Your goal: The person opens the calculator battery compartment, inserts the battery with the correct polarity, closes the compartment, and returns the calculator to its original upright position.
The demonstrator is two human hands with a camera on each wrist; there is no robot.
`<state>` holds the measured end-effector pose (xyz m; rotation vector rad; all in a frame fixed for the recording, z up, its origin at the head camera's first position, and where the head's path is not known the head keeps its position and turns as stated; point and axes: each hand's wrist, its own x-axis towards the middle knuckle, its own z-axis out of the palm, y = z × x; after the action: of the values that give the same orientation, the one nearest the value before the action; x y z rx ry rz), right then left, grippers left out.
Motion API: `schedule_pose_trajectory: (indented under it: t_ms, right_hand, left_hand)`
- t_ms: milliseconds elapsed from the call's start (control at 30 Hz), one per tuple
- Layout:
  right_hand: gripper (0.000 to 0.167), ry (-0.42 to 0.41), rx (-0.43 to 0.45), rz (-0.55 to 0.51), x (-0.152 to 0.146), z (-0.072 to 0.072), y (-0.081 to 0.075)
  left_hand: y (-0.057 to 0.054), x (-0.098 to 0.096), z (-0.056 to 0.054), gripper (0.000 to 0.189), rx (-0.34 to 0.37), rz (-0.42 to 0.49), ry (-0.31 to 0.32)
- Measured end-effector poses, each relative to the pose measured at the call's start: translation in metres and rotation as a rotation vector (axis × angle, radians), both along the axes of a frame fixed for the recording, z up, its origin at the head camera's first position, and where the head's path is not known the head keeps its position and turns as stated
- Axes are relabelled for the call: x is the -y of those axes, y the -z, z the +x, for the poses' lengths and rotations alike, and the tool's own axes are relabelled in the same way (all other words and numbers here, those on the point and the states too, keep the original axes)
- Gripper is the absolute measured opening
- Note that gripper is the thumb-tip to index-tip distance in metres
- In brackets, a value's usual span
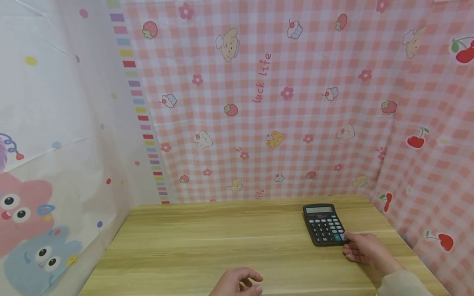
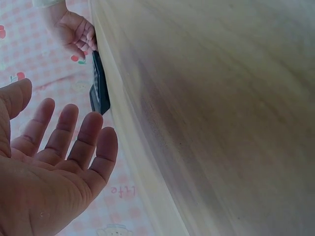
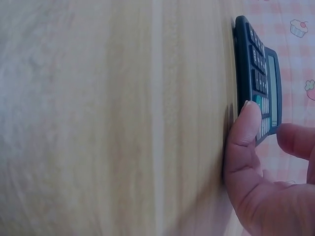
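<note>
A black desk calculator (image 1: 323,218) with a grey display lies toward the right rear of the wooden table. My right hand (image 1: 367,250) grips its near right corner, thumb over the top face beside the teal keys and the other fingers bent at the edge. In the right wrist view the thumb (image 3: 243,125) overlaps the calculator's keys (image 3: 259,73); the other fingers are partly hidden behind it. My left hand (image 1: 237,283) holds nothing near the table's front, its fingers loosely curved, palm visible in the left wrist view.
The wooden table (image 1: 207,242) backs onto a pink checked cloth (image 1: 244,123). A similar cloth with cherries (image 1: 437,172) hangs close along the right side. To the left is a white cloth with cartoon figures (image 1: 85,164). A small yellow bit shows beside the right sleeve (image 1: 401,283).
</note>
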<state>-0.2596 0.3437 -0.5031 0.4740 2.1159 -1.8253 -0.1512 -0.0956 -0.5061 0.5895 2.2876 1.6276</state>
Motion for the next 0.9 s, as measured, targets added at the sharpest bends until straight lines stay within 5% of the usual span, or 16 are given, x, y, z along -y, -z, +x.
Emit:
schedule_pose_trajectory:
  t_ms: [433,600,900]
  right_hand:
    - [0.052,0.008,0.041,0.044,0.001,-0.003,-0.003]
    - [0.049,0.003,0.042,0.043,0.0,-0.004,-0.001]
    - [0.044,-0.036,-0.022,0.036,-0.001,-0.002,-0.005]
  left_hand:
    - [0.0,0.002,-0.001,0.027,-0.032,-0.002,0.005]
    - [-0.002,0.002,0.0,0.026,0.02,-0.006,-0.009]
    - [-0.001,0.024,-0.004,0.025,0.004,-0.121,-0.061]
